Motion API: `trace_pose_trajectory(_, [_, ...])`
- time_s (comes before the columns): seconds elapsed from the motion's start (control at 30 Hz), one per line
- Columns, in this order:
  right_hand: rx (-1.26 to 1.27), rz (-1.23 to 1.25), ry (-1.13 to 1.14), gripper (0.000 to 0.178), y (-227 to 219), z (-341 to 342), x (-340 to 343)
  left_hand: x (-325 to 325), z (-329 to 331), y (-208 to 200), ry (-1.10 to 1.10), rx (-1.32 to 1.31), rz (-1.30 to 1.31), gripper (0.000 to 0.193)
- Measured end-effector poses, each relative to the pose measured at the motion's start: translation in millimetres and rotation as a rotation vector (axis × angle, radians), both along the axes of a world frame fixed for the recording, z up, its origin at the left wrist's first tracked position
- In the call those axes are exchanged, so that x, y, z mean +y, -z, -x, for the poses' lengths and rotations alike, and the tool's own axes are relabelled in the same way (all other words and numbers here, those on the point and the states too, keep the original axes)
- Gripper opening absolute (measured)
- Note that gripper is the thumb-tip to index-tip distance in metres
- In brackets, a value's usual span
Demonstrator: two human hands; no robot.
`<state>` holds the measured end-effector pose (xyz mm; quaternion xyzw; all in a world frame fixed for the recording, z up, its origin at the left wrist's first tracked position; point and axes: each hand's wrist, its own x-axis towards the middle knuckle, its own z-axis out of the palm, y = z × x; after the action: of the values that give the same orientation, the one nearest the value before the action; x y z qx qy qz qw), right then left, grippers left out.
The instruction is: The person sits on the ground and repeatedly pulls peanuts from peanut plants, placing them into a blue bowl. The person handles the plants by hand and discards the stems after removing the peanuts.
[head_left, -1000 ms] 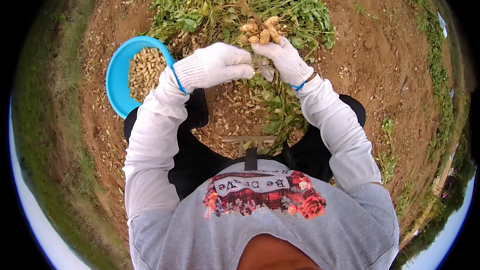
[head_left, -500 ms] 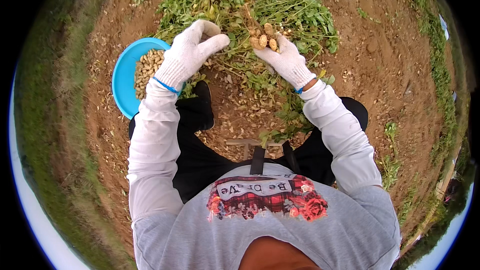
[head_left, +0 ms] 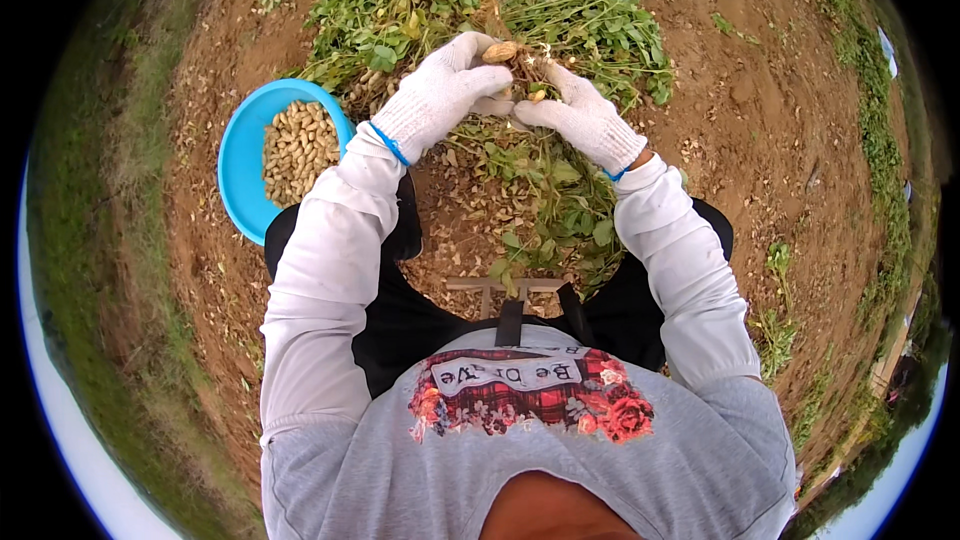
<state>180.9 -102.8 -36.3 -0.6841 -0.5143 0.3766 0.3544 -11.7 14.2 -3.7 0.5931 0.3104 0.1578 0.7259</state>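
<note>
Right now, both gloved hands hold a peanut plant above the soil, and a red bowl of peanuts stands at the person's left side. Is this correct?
Not quite. The bowl is blue, not red, as the head view shows. The rest holds: the left hand and the right hand, both gloved, hold a peanut plant above the soil, and the bowl of peanuts stands at the person's left side.

A tan peanut pod [head_left: 500, 51] sits atop a leafy green plant clump [head_left: 540, 180], roots upward.
</note>
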Motion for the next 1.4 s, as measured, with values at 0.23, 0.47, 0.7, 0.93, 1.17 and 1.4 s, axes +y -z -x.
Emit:
trace_pose_trajectory(0.23, [-0.229,0.220,0.089,0.067,-11.0,21.6,-1.8,-50.3,-25.6,-1.4,-0.196,0.385,-0.551,0.090])
trace_pose_trajectory(0.47, [-0.236,0.146,0.118,0.065,-16.2,11.7,-2.2,-40.7,-27.8,-5.9,-0.233,0.141,-0.625,0.066])
trace_pose_trajectory(0.7, [-0.273,0.154,0.009,0.060,-21.2,16.0,-5.7,-30.8,-25.3,-4.7,-0.063,0.211,-0.733,0.048])
trace_pose_trajectory(0.93, [0.144,0.145,-0.051,0.055,-12.5,4.9,-4.7,-26.8,-23.0,-19.7,-0.028,0.238,-0.325,0.033])
trace_pose_trajectory(1.17, [0.216,0.285,-0.160,0.052,-36.8,9.5,-8.8,-9.2,4.5,-46.2,0.198,0.309,-0.126,0.028])
trace_pose_trajectory(1.4, [-0.142,0.138,-0.236,0.057,-45.1,31.8,0.0,-21.8,31.7,-52.2,0.122,0.500,-0.741,0.024])
